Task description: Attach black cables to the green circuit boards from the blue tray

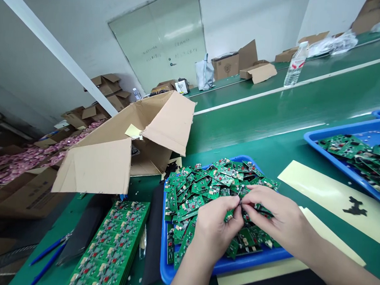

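Note:
My left hand (219, 225) and my right hand (270, 213) meet fingertip to fingertip over a blue tray (163, 265) heaped with small green circuit boards (190, 205). Both are closed in a pinch on a small black piece (240, 202), mostly hidden by the fingers, so its kind is unclear. A thin dark strip shows beneath the right fingers. To the right, on a pale yellow sheet (320, 186), lies a cluster of black pieces (354, 207).
Stacked green board panels (110, 244) and blue-handled pliers (51, 250) lie at left. An open cardboard box (97, 163) stands behind them. Another blue tray (343, 166) of boards is at right. A water bottle (296, 65) stands on the green conveyor (257, 103).

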Tool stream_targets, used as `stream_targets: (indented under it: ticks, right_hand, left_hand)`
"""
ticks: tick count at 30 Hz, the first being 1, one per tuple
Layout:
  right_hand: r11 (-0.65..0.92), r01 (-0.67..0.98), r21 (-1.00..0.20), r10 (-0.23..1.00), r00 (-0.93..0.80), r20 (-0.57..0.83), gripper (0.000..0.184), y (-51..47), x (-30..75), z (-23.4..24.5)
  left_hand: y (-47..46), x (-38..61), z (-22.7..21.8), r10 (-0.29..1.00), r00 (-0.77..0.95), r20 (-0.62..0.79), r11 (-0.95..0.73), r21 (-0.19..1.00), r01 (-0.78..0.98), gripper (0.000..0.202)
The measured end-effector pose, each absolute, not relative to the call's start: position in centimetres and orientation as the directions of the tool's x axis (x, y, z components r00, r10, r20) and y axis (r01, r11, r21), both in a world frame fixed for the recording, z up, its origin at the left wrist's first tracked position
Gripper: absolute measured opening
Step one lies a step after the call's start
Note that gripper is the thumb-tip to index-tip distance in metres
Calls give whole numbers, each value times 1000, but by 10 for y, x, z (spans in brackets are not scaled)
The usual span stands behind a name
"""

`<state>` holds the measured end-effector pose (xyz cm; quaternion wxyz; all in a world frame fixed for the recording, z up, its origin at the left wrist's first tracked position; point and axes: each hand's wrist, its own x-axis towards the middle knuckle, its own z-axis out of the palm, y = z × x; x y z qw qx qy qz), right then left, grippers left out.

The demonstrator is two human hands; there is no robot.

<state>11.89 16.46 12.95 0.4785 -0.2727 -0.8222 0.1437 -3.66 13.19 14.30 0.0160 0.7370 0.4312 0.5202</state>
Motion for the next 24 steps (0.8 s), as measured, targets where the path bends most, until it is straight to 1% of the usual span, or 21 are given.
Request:
stream_targets:
  ticks: [2, 3, 5, 6, 7, 8, 9, 10, 11, 12, 14, 16, 20, 22, 24]
  right_hand:
    - [807, 335, -486, 588, -378, 715, 15, 168, 122, 129]
    - [780, 379, -498, 618, -336, 711, 14, 171, 126, 129]
    - [662, 513, -547, 702, -171, 691, 12, 181, 139, 130]
    - [569, 568, -594, 750, -62, 659, 11, 186, 147, 132]
    - [502, 579, -643, 777, 25, 629, 10, 191, 154, 133]
    - [446, 539, -714, 814, 87, 574, 12, 195, 160, 135]
    - [397, 438, -807, 865, 114, 488, 13, 197, 163, 137]
    - [357, 317, -879, 909, 100, 405, 15, 197, 165, 138]
    - [312, 189, -931, 944, 49, 327, 18, 196, 164, 140]
    - [275, 77, -958, 961, -35, 273, 20, 193, 161, 140]
    - [234, -39, -972, 946, -222, 236, 24, 185, 154, 141]
    - [203, -75, -976, 914, -342, 217, 25, 177, 147, 142]
    - [133, -72, -988, 900, -410, 151, 27, 165, 140, 143]
    - [146, -30, -989, 881, -451, 144, 25, 161, 137, 145]
    - [196, 42, -980, 875, -459, 155, 19, 159, 134, 148]
  left_hand:
    - [131, -37, 143, 643, 75, 762, -626, 466, 625, 17]
    - [130, -37, 142, 643, 57, 764, -617, 472, 630, 18]
    - [128, -38, 142, 643, 3, 766, -588, 491, 642, 19]
    - [127, -39, 142, 650, -37, 759, -569, 518, 639, 18]
    - [126, -40, 141, 670, -93, 736, -543, 572, 616, 16]
    - [126, -40, 141, 707, -157, 690, -508, 649, 566, 13]
    - [125, -40, 139, 753, -221, 620, -464, 738, 490, 9]
    - [126, -40, 138, 798, -272, 538, -416, 818, 397, 7]
    - [126, -39, 136, 832, -306, 463, -375, 875, 306, 8]
    - [127, -38, 135, 850, -321, 418, -354, 904, 239, 10]
    - [127, -37, 132, 843, -325, 428, -382, 903, 197, 12]
    - [128, -37, 131, 818, -320, 477, -431, 878, 206, 10]
    - [126, -39, 133, 786, -326, 525, -477, 851, 219, 12]
    - [126, -40, 133, 779, -329, 534, -489, 846, 214, 13]
    - [126, -41, 132, 776, -338, 533, -495, 846, 198, 13]
